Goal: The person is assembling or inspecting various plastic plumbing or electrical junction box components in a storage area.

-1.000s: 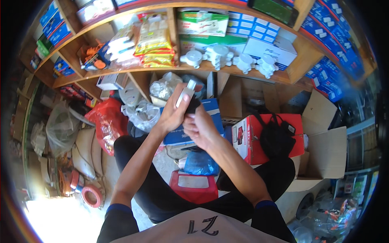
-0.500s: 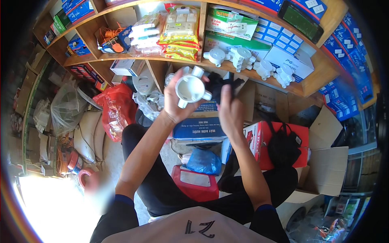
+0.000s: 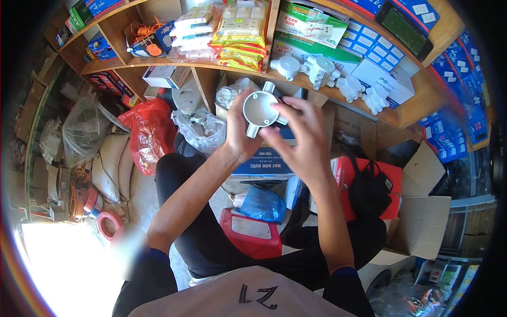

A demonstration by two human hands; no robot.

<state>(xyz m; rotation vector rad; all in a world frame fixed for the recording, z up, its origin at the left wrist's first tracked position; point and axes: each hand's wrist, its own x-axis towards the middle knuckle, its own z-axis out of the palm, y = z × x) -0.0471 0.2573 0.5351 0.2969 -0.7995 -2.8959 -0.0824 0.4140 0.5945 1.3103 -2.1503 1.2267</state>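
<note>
A white round conduit junction box with short pipe spouts is held up in front of the shelves, its hollow inside facing me. My left hand is closed around its left side. From the right, my right hand reaches over with its fingertips and thumb on the box's right side, around a spout. Several similar white junction boxes stand on the shelf behind, to the right of my hands. Part of the spout at the right is covered by my fingers.
The wooden shelf carries yellow-red packets, cartons and a phone. Below lie a red bag, a blue bag and a red stool. A black bag rests against the red box to the right.
My right hand has come in from the right and now touches the junction box. The box has turned and shifted slightly right in my left hand. The dark item behind it no longer shows.
</note>
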